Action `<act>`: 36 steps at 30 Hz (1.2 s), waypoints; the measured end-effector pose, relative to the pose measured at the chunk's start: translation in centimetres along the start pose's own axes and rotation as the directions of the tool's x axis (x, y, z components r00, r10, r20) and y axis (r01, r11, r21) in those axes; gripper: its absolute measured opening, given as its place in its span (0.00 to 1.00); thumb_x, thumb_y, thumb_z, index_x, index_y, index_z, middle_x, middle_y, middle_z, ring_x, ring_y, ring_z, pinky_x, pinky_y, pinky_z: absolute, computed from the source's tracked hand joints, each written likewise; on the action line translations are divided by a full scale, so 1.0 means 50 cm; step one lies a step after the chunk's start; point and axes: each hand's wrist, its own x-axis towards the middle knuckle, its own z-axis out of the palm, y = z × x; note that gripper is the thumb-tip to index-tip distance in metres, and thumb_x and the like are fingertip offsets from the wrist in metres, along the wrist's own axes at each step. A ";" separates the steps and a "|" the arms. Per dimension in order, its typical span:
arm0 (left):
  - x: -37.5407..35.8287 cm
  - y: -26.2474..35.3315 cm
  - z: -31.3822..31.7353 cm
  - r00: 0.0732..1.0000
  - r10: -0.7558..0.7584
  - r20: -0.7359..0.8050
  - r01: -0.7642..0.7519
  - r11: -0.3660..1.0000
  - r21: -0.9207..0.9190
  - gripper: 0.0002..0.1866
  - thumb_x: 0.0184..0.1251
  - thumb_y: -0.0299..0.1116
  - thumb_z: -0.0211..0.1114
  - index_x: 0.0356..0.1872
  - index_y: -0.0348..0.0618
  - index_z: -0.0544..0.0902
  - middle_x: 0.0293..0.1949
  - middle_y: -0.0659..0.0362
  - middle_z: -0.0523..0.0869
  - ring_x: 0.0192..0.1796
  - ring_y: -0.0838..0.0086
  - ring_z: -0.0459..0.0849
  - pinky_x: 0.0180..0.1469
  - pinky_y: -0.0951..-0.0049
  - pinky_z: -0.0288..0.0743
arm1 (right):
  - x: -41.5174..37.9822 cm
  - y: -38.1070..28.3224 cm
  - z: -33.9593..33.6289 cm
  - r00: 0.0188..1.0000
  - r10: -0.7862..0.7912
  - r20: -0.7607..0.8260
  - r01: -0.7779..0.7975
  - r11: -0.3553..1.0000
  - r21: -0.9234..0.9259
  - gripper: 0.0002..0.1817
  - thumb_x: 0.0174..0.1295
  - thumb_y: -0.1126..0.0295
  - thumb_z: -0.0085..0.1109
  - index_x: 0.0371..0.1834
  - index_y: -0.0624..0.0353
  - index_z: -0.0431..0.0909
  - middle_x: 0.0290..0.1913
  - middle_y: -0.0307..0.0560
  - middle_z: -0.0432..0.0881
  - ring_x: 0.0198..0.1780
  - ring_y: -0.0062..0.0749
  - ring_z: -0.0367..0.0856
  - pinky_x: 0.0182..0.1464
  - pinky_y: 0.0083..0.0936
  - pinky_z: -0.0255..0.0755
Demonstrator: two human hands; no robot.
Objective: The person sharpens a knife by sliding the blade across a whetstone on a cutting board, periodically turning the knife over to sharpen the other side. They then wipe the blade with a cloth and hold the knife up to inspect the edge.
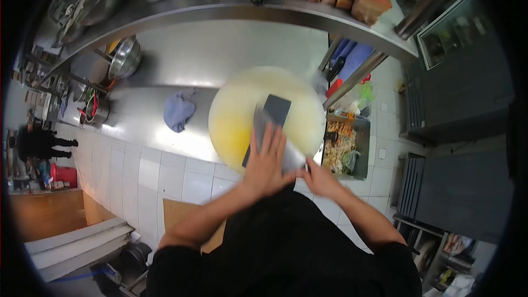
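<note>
A dark rectangular block, like a sharpening stone [278, 108], lies slanted on a round, pale yellow board [228, 99]. Across it rests a wide metal blade, a cleaver [292, 157], partly blurred. My left hand [266, 159] is flat on the blade with its fingers stretched out. At the blade's right end my right hand [320, 177] is closed round the cleaver's handle, which is mostly hidden. To the left of the board a crumpled blue cloth [179, 111] lies on the steel counter [137, 113].
A steel shelf [220, 14] crosses above the counter, bearing pots and meat blocks [371, 1]. Metal bowls [126, 58] stand at the left. A bin of food scraps [360, 157] is right of the board. Another person [36, 140] stands far left.
</note>
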 end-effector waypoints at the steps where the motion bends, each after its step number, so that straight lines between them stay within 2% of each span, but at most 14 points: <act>1: -0.037 0.025 -0.018 0.998 -0.017 0.054 0.021 0.997 -0.071 0.58 0.70 0.77 0.49 0.79 0.28 0.64 0.82 0.39 0.62 0.87 0.43 0.46 0.79 0.22 0.31 | -0.043 0.001 0.001 0.993 -0.117 0.006 0.116 0.985 0.128 0.28 0.76 0.53 0.57 0.70 0.60 0.69 0.41 0.74 0.86 0.46 0.73 0.86 0.50 0.58 0.80; 3: -0.016 0.015 -0.014 0.999 -0.026 0.019 0.027 0.996 -0.081 0.58 0.70 0.77 0.48 0.80 0.28 0.63 0.83 0.40 0.61 0.87 0.43 0.46 0.79 0.22 0.31 | -0.046 -0.008 -0.020 0.990 -0.141 0.011 0.141 0.989 0.053 0.25 0.76 0.53 0.56 0.65 0.60 0.71 0.41 0.72 0.87 0.45 0.73 0.86 0.49 0.58 0.80; 5: 0.044 -0.020 0.013 0.998 -0.039 -0.048 0.037 0.999 -0.028 0.57 0.72 0.77 0.45 0.82 0.31 0.60 0.84 0.44 0.59 0.88 0.44 0.45 0.79 0.22 0.29 | 0.040 -0.031 -0.068 0.998 0.062 0.005 -0.061 0.997 -0.049 0.23 0.76 0.53 0.57 0.61 0.62 0.74 0.42 0.72 0.87 0.48 0.71 0.87 0.51 0.56 0.81; 10: 0.301 -0.123 -0.008 0.996 -0.091 0.024 0.089 0.994 0.067 0.52 0.76 0.74 0.41 0.84 0.37 0.58 0.86 0.50 0.57 0.88 0.44 0.43 0.80 0.23 0.26 | 0.227 -0.086 -0.072 0.910 0.058 -0.410 -0.009 0.993 0.119 0.23 0.77 0.54 0.56 0.59 0.65 0.76 0.45 0.72 0.88 0.49 0.70 0.87 0.54 0.53 0.81; 12: 0.298 -0.111 -0.011 0.996 -0.068 0.063 0.064 0.996 0.057 0.53 0.76 0.74 0.40 0.84 0.35 0.58 0.85 0.49 0.57 0.88 0.43 0.43 0.80 0.24 0.25 | 0.215 -0.095 -0.049 0.897 0.235 -0.375 -0.133 0.951 0.278 0.23 0.77 0.54 0.55 0.61 0.64 0.76 0.46 0.71 0.88 0.49 0.69 0.87 0.54 0.51 0.81; 14: 0.203 -0.071 0.000 1.000 0.003 0.017 -0.006 0.986 0.168 0.56 0.74 0.75 0.43 0.81 0.29 0.60 0.84 0.42 0.59 0.87 0.43 0.45 0.80 0.23 0.26 | 0.142 -0.046 -0.014 0.959 0.138 -0.246 -0.070 0.961 0.267 0.25 0.77 0.53 0.56 0.64 0.63 0.75 0.47 0.71 0.88 0.50 0.68 0.87 0.55 0.52 0.81; 16: 0.067 -0.021 0.002 0.998 0.057 -0.015 -0.056 0.997 0.060 0.61 0.69 0.79 0.46 0.78 0.22 0.63 0.81 0.35 0.62 0.87 0.42 0.46 0.79 0.22 0.27 | 0.007 -0.052 -0.016 0.984 0.130 -0.123 -0.119 0.988 0.096 0.16 0.78 0.60 0.56 0.57 0.60 0.76 0.40 0.63 0.88 0.39 0.54 0.91 0.44 0.44 0.82; 18: -0.043 0.040 -0.004 0.999 0.051 0.006 -0.050 0.992 -0.113 0.64 0.66 0.81 0.49 0.77 0.20 0.64 0.79 0.33 0.64 0.87 0.43 0.49 0.79 0.21 0.29 | -0.078 -0.007 -0.020 0.995 -0.101 -0.009 0.102 0.994 0.025 0.18 0.77 0.58 0.58 0.59 0.58 0.76 0.39 0.63 0.88 0.41 0.59 0.90 0.45 0.47 0.81; 21: -0.005 0.041 0.003 1.000 0.016 -0.021 -0.017 0.997 -0.070 0.64 0.66 0.82 0.48 0.79 0.23 0.63 0.82 0.37 0.61 0.87 0.46 0.48 0.79 0.22 0.29 | -0.034 0.005 -0.078 0.991 0.015 0.132 -0.002 0.995 -0.102 0.27 0.77 0.49 0.56 0.66 0.59 0.72 0.45 0.68 0.88 0.49 0.68 0.87 0.52 0.55 0.80; 23: 0.117 -0.020 0.032 0.994 0.004 -0.106 -0.004 1.000 0.004 0.59 0.71 0.78 0.46 0.81 0.27 0.61 0.84 0.41 0.59 0.88 0.46 0.46 0.79 0.22 0.28 | 0.056 -0.012 -0.100 0.997 0.013 -0.077 -0.017 0.999 -0.045 0.27 0.77 0.49 0.53 0.61 0.65 0.73 0.48 0.70 0.88 0.51 0.69 0.87 0.53 0.55 0.80; 27: 0.256 -0.068 0.006 0.998 -0.056 0.000 0.056 0.997 0.062 0.54 0.76 0.73 0.43 0.82 0.29 0.59 0.84 0.44 0.58 0.88 0.46 0.45 0.80 0.24 0.26 | 0.161 -0.055 -0.082 0.945 0.077 -0.319 -0.036 0.991 0.132 0.27 0.77 0.51 0.52 0.59 0.68 0.74 0.47 0.75 0.86 0.51 0.73 0.85 0.55 0.53 0.80; 30: 0.171 -0.041 0.015 1.000 -0.014 -0.013 0.015 0.994 0.110 0.55 0.75 0.74 0.44 0.81 0.28 0.60 0.83 0.42 0.60 0.88 0.45 0.46 0.80 0.25 0.27 | 0.097 -0.041 -0.050 0.973 0.129 -0.190 -0.101 0.984 0.149 0.25 0.77 0.53 0.52 0.62 0.67 0.73 0.47 0.75 0.87 0.50 0.71 0.86 0.56 0.54 0.79; 34: -0.071 0.089 -0.016 0.996 0.029 0.086 -0.018 0.992 -0.123 0.63 0.66 0.80 0.51 0.79 0.25 0.61 0.81 0.33 0.61 0.87 0.42 0.49 0.78 0.20 0.28 | -0.111 0.012 -0.064 0.981 -0.105 0.160 0.097 0.994 0.058 0.26 0.76 0.50 0.56 0.61 0.63 0.74 0.42 0.69 0.88 0.46 0.67 0.87 0.52 0.55 0.79; 36: -0.072 0.111 -0.009 0.999 0.001 0.039 0.003 0.993 -0.118 0.62 0.66 0.79 0.52 0.79 0.25 0.61 0.80 0.32 0.61 0.87 0.42 0.49 0.77 0.19 0.28 | -0.090 0.026 -0.094 0.979 -0.102 0.175 0.108 0.994 -0.029 0.26 0.76 0.49 0.56 0.61 0.63 0.74 0.43 0.69 0.88 0.46 0.68 0.87 0.52 0.55 0.79</act>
